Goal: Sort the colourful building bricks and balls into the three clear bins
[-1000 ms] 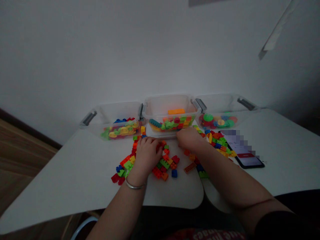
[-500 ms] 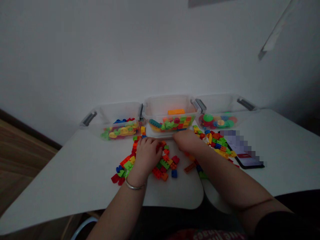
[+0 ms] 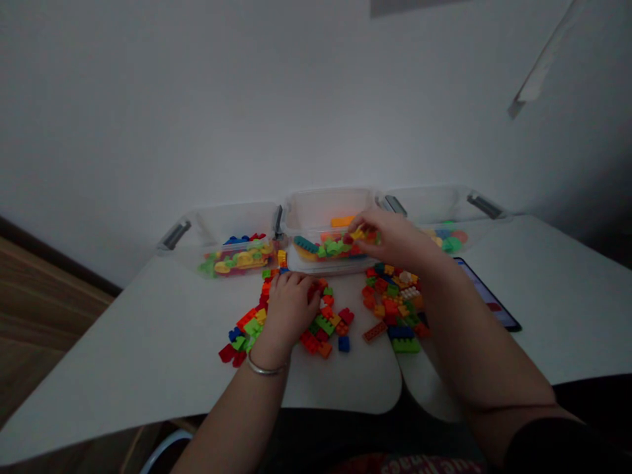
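My left hand (image 3: 291, 304) rests on the left pile of toy bricks (image 3: 323, 324), its fingers curved over the bricks and its thumb apart; part of the pile is hidden beneath it. My right hand (image 3: 395, 238) is raised at the right front of the middle clear plastic box (image 3: 328, 195). A small yellow toy brick (image 3: 357, 234) is pinched between its thumb and fingers. Red, green and orange bricks show through the wall of that box, with a long orange brick (image 3: 342, 222) behind them.
Clear boxes stand on the left (image 3: 232, 214) and right (image 3: 432, 194), with colourful pieces inside. A second pile of bricks (image 3: 392, 296) lies partly under my right forearm. A phone (image 3: 486, 299) lies on the white table (image 3: 162, 355) farther right. The wall (image 3: 237, 99) rises behind the boxes.
My right hand has risen and moved slightly right from the table in front of the middle box, and a yellow brick now shows in its fingers. My left hand is nearly still.
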A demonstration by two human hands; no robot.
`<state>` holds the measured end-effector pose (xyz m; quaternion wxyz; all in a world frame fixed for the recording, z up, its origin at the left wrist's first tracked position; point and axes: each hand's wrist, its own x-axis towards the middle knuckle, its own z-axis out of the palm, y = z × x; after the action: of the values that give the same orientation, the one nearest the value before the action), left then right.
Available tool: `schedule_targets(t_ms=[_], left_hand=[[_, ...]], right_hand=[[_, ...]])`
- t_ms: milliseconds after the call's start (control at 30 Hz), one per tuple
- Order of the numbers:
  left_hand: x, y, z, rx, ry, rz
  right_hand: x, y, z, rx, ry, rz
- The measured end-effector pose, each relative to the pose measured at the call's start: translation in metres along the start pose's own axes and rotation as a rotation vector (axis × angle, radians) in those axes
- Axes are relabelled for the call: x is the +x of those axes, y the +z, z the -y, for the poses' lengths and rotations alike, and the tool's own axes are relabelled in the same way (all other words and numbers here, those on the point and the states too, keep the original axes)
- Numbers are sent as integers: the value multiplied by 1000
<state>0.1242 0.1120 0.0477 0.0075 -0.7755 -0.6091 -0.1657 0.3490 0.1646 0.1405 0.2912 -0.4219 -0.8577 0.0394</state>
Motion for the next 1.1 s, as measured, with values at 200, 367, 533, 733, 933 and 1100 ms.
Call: schedule_targets(t_ms=[200, 367, 533, 733, 933, 1100], left_hand=[[0, 0, 1, -12, -4, 3], [0, 0, 1, -13, -5, 9], [0, 2, 2, -14, 1, 0], [0, 1, 1, -10, 3, 8], [0, -1, -1, -12, -8, 18], [0, 0, -1, -11, -2, 15]], right_hand=[[4, -2, -28, -62, 131, -359], [6, 1, -41, -139, 91, -107], [5, 3, -31, -316, 105, 86], [5, 9, -24, -430, 58, 125], [3, 6, -23, -381, 67, 100], [-1, -5, -11, -313, 75, -33]])
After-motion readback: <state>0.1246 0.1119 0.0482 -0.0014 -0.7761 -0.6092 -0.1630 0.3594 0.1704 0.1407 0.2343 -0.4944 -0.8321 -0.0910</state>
